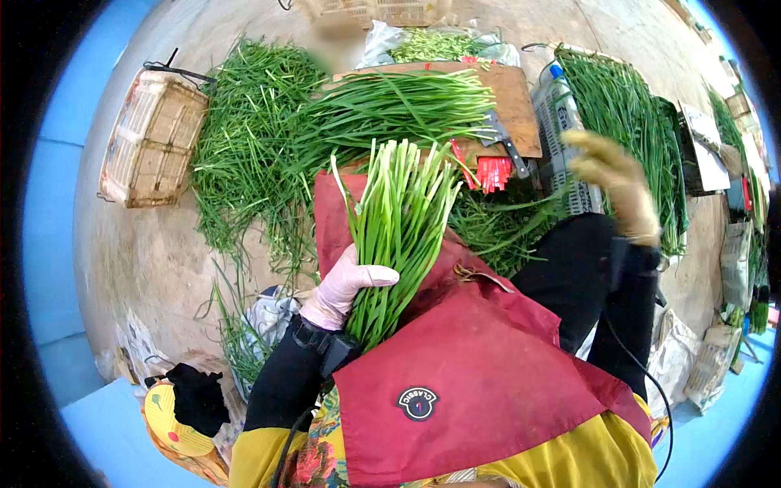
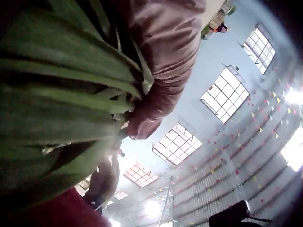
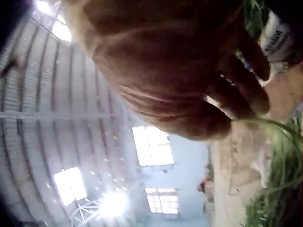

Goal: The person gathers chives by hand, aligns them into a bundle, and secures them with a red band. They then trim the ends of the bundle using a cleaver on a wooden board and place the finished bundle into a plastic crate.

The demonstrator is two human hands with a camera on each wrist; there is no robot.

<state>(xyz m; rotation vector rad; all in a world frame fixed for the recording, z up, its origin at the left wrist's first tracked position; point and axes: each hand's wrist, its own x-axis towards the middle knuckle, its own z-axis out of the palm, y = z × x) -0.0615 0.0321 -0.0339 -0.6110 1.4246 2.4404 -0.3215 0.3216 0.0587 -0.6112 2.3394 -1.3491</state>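
Observation:
In the head view my left hand [image 1: 346, 285], in a pale pinkish glove, grips a thick bunch of garlic chives [image 1: 407, 220] by its lower part. The thumb lies across the front, and the pale cut ends point away from me. Close up in the left wrist view, broad green leaves [image 2: 61, 104] fill the side beside the gloved fingers [image 2: 161, 90]. My right hand [image 1: 618, 183], in a yellowish glove and blurred, is raised by the crate at right with fingers extended. A thin green leaf [image 3: 270, 122] passes at its fingertips in the right wrist view.
More chives [image 1: 407, 106] lie on a wooden board [image 1: 517, 98] with a knife [image 1: 506, 145] and red ties [image 1: 493, 173]. A loose heap [image 1: 252, 138] spreads left, beside an upturned crate [image 1: 154, 138]. Loose leaves [image 1: 496, 232] lie before the board. A chive-filled crate [image 1: 561, 122] stands right.

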